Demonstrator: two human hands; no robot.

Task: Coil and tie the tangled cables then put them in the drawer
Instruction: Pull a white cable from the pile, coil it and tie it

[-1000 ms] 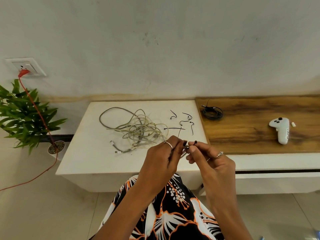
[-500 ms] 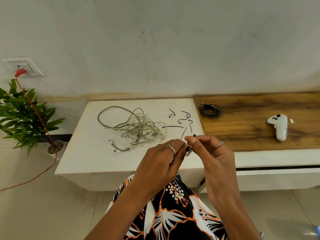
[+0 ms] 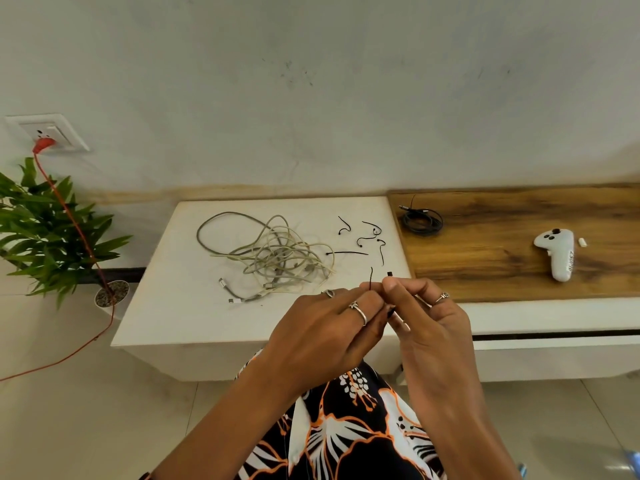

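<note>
A tangle of pale grey and white cables [image 3: 273, 259] lies on the white table top [image 3: 180, 299]. Right of it are several loose black cable ties [image 3: 367, 237]. A coiled black cable [image 3: 422, 221] rests on the wooden top [image 3: 502, 268]. My left hand [image 3: 329, 334] and my right hand [image 3: 426, 320] meet above the table's front edge, fingertips together, pinching a thin black tie [image 3: 371, 277] whose ends stick up between them. A bit of white cable shows under the fingers, mostly hidden. The drawer front [image 3: 554, 355] sits below the wooden top.
A white hand controller [image 3: 557, 252] and a small white piece [image 3: 583, 242] lie on the wooden top at the right. A potted plant [image 3: 45, 230] stands on the floor at the left, with a red cord [image 3: 74, 216] running from the wall socket [image 3: 48, 133].
Both hands have stayed together at the table's front edge, with only small finger movements on the black tie; its free ends now stick up more clearly. Nothing on the table has moved.
</note>
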